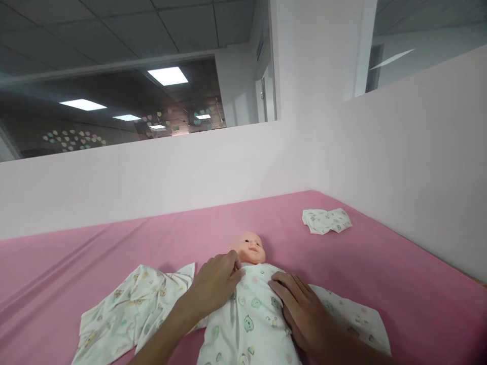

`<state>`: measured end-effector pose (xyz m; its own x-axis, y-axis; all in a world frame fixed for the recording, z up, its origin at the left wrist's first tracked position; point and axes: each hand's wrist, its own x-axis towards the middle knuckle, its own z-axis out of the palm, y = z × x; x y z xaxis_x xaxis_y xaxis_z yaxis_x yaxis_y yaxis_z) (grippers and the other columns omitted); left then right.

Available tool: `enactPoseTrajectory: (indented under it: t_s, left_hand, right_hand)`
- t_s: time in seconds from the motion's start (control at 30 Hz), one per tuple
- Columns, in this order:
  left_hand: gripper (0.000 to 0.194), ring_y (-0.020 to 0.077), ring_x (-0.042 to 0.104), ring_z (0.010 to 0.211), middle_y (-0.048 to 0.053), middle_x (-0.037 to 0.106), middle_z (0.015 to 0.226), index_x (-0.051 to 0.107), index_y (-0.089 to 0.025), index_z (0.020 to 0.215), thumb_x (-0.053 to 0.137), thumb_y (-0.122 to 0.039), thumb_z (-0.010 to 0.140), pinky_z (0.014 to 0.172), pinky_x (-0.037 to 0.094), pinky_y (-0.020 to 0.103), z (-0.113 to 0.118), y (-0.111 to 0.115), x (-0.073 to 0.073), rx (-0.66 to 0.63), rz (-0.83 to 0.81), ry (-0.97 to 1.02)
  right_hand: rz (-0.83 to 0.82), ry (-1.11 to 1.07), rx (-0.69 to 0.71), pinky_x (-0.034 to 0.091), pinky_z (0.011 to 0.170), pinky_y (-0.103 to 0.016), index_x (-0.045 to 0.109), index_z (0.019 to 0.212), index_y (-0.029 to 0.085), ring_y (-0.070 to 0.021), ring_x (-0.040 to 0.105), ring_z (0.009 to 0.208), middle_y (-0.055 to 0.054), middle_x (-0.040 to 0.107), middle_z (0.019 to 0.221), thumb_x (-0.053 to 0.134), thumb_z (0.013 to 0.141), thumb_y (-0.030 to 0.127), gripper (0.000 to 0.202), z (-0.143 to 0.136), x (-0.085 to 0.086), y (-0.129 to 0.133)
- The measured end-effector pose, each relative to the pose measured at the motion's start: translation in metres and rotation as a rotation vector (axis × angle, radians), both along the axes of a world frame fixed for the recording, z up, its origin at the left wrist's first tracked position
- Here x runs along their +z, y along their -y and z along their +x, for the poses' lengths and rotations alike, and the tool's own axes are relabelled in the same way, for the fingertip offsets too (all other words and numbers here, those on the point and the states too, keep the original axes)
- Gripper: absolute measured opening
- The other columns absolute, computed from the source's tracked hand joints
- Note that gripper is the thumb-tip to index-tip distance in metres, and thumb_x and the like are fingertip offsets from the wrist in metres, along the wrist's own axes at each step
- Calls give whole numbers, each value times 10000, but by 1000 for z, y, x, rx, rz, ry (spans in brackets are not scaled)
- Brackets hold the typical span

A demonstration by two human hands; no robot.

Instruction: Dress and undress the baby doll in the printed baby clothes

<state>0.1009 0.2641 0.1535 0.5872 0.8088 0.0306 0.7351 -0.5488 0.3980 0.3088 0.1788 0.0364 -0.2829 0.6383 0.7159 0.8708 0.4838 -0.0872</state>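
Observation:
A baby doll [249, 247] lies on its back, dressed in a white baby garment [249, 319] with green and pink animal prints. My left hand [219, 278] is at the neckline beside the doll's chin, its fingers curled and closed on the garment's edge. On the other side of the chest rests my right hand [304, 309], fingers stretched out over the cloth and palm along the doll's side. A printed sleeve or flap [353, 317] spreads out beyond the right hand. The doll's arms and legs are hidden.
Another printed white baby garment [129, 309] lies rumpled to the left. A small folded printed cloth [327, 221] lies at the back right. Everything rests on a pink sheet [182, 228], bordered by white walls [171, 177] with windows [114, 101] at the back and right.

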Motion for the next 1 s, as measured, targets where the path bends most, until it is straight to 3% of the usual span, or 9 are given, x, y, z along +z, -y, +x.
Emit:
enactPoseTrajectory:
  t_s: [0.2,0.37,0.57,0.73,0.87,1.0]
  left_hand:
    - [170,221,597,734,42,654,851,507,-195,879,341,-170,909,597,346,316,6,4,-4,14,172,-259]
    - [278,272,640,737,110,665,852,543,-131,966,364,-5,795,567,346,318,18,17,-3,-21,306,-530]
    - [268,265,620,699,106,652,828,535,-144,896,364,9,758,549,322,316,14,16,-5,-75,322,-473]
    - [176,168,544,677,1,613,761,443,-203,718,352,-168,865,572,313,278,-4,10,3,-241,129,-145]
    - [153,149,485,662,-24,599,764,439,-214,719,416,-297,846,543,289,266,-13,13,14,-182,2,-65]
    - [214,144,418,586,-18,554,670,376,-202,657,473,-339,789,545,241,290,-15,19,12,-92,102,-154]
  right_hand:
    - [-10,3,5,502,936,-385,509,1284,162,-219,542,1092,-120,583,1232,396,826,39,487,0,-1,1]
    - [-3,2,-4,498,940,-399,507,1296,160,-226,540,1105,-125,578,1236,390,839,46,485,1,-5,-1]
    - [-5,15,0,504,929,-406,488,1316,163,-232,553,1099,-133,583,1230,379,841,53,500,2,-5,-1]
    - [9,18,-4,515,924,-396,491,1303,168,-227,559,1100,-129,583,1230,379,855,60,474,3,-4,-1]
    - [-9,37,-11,503,953,-401,484,1318,165,-231,554,1125,-127,579,1248,386,848,58,491,3,-4,0]
    - [2,34,-8,505,950,-392,496,1310,160,-235,565,1126,-132,587,1247,386,843,61,490,3,-3,1]
